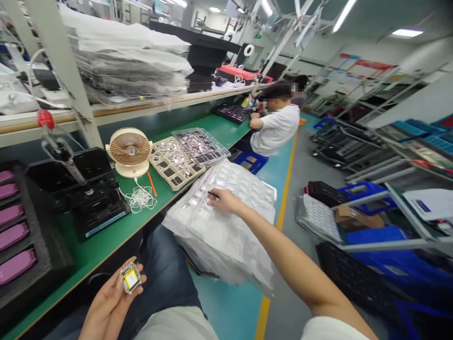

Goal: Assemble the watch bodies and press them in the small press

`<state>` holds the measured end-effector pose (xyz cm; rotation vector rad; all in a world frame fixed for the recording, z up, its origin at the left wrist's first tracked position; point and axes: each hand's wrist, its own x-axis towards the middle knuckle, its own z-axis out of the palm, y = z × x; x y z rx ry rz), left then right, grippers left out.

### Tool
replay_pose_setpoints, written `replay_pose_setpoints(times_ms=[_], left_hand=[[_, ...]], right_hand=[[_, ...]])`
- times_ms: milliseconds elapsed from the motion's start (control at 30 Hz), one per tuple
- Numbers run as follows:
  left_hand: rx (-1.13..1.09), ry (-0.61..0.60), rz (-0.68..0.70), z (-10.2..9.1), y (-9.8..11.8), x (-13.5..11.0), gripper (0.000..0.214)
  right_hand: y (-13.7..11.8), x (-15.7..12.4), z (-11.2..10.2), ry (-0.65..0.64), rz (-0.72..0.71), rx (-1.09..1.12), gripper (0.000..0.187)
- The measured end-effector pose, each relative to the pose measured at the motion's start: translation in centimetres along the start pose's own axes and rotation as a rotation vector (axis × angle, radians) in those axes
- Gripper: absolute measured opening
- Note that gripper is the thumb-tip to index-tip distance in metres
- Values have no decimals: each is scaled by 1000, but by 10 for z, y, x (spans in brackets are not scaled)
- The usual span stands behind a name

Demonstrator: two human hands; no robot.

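Note:
My left hand (109, 297) is low in the view, palm up, and holds a small square part (130, 278) with a yellow centre and a clear, silvery edge. My right hand (230, 200) reaches out over a stack of clear plastic blister trays (233, 198), which rests on a white bag (208, 245). A thin dark tool (213, 194), perhaps a pen or tweezers, sticks out from its fingers. The hand's lower side rests close to the trays, though contact is hard to judge.
Along the green workbench (130, 236) stand a cream desk fan (130, 152), trays of metal parts (200, 147), a black fixture (83, 193), and a foam tray of purple pieces (17, 222). A co-worker (276, 125) sits further along. Blue crates and metal racks line the right.

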<state>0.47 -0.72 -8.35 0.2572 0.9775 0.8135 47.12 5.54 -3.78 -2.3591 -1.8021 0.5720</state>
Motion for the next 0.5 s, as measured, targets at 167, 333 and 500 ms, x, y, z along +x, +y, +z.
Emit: replay_pose_setpoints(times_ms=[167, 333, 500], left_hand=[[37, -80, -55, -4, -15, 15, 85], [-11, -84, -85, -9, -26, 21, 96], [-40, -81, -157, 0, -29, 19, 92]], right_hand=[[12, -4, -3, 20, -21, 64, 25], [12, -14, -11, 94, 44, 69, 21], [-10, -49, 3, 218, 67, 71, 33]])
